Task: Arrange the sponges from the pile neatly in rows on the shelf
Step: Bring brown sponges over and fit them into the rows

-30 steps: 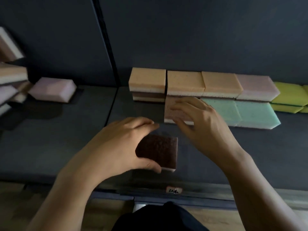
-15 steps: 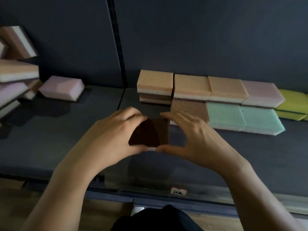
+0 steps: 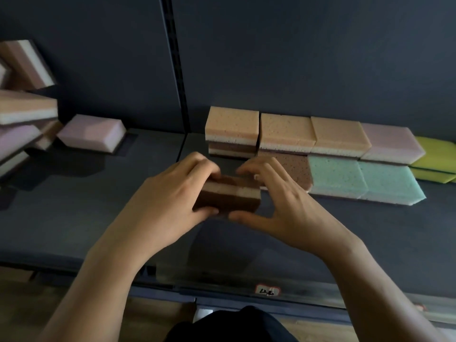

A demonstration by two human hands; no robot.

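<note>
— What is different from half a second ago?
— The dark sponge (image 3: 232, 197) is turned in the hands. Before, its dark face looked at the camera. Now its long side with the white layer shows. The spot is almost the same.
— Who holds it?
— Both hands. The left hand (image 3: 167, 208) grips the left end, fingers curled over the far edge and thumb at the near edge. The right hand (image 3: 283, 206) pinches the right end in the same way.
— Where is it on the shelf (image 3: 74, 218)?
— About midway between the front edge and the back edge, just beside the left end of the front row (image 3: 389, 185). I cannot tell if it touches the shelf.
— What is done?
— The back row (image 3: 286, 130) runs along the back edge, with a stack of two at its left end. The front row has a brown sponge (image 3: 291, 169) and two green sponges (image 3: 333, 176).
— And what is left?
— I think this sponge goes left of the brown one. The pile (image 3: 24, 107) at the left edge has several more, and a pink sponge (image 3: 91, 132) lies beside it.
</note>
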